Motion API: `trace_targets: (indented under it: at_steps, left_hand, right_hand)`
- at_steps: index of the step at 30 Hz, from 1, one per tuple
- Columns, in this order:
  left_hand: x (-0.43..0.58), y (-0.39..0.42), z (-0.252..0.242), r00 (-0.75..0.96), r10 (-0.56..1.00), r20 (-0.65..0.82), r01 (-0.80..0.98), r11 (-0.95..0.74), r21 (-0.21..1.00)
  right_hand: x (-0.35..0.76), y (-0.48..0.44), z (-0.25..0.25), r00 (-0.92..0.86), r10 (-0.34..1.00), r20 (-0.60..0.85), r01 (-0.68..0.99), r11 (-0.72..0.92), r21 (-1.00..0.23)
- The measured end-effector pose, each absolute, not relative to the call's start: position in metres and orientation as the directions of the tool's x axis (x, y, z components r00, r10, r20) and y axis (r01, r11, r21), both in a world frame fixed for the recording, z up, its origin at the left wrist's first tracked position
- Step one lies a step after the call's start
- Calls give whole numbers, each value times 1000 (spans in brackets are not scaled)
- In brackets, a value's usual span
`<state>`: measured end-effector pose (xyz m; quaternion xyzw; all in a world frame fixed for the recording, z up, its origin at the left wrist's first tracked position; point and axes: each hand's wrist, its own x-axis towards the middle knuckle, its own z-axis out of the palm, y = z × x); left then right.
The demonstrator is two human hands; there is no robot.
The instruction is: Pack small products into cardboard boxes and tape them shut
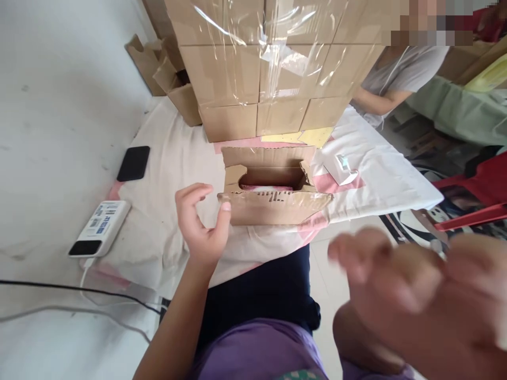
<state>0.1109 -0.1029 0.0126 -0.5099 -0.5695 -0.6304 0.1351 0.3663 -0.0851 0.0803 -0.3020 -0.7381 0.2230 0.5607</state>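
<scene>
A small open cardboard box [273, 206] lies on a white cloth [166, 174] in front of me, its flaps up and something pink showing inside. My left hand [200, 221] is open beside the box's left end, fingers curled loosely, with the thumb tip touching the front flap's corner. My right hand [400, 285] is raised close to the camera at the lower right. It is blurred, and nothing can be seen in it.
A tall stack of cardboard boxes [273, 63] wrapped in clear film stands behind the small box. A black phone [133, 163] and a white power bank [101, 227] with a cable lie at the left. Another person's arm [380, 100] is at the back right.
</scene>
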Motion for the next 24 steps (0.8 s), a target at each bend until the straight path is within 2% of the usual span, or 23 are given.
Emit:
trace_targets:
  at_steps: [3,7,10,13,18,20,22,24]
  left_hand:
    - [101,-87,9,-479,561,675,735,-164,658]
    - [89,-68,6,-477,749,461,639,-65,766]
    - [84,-55,8,-433,835,340,518,-78,852]
    - [80,-42,13,-420,845,330,497,-90,863]
    - [66,-22,10,-411,873,263,455,-53,889]
    - [61,-17,6,-432,852,295,454,-76,888]
    - [59,-16,6,-465,809,359,529,-71,846]
    - [62,-19,11,-444,788,427,666,-29,745]
  right_hand:
    - [346,-41,68,-43,754,656,179,652,-737]
    - [326,13,27,-163,829,535,323,557,-765]
    - [319,42,8,-206,824,527,282,566,-775]
    - [313,59,6,-235,794,560,212,604,-768]
    - [303,75,8,-290,793,536,156,592,-791]
    - [300,79,4,-291,786,545,116,594,-796]
    - [298,82,-1,-272,783,560,94,600,-794]
    - [298,84,-5,-263,776,574,110,615,-781]
